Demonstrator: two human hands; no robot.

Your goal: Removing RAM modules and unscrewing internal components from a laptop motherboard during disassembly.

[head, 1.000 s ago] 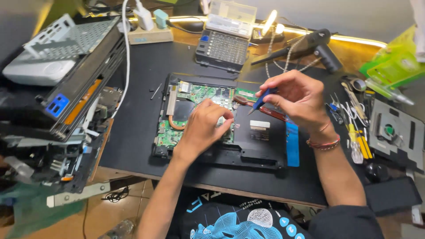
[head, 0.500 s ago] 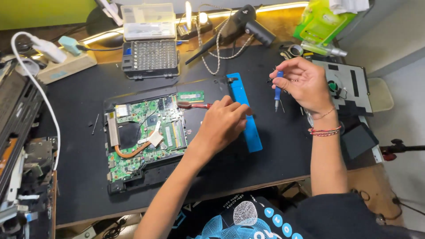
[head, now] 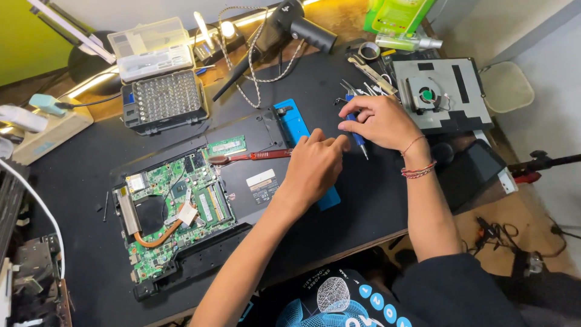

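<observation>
Lying across the black mat [head: 375, 200], the opened laptop base [head: 200, 206] with its green circuit board [head: 175, 206] fills the left half; bare mat stays open toward the near edge; the bit case [head: 163, 100] and cooling fan [head: 445, 91] crowd the far side. Palm down, the left hand [head: 315, 166] rests with loosely curled fingers on the blue strip [head: 296, 124], gripping nothing; the right hand [head: 378, 121], wrist bent, pinches a blue screwdriver [head: 357, 130] whose tip points down at the mat.
</observation>
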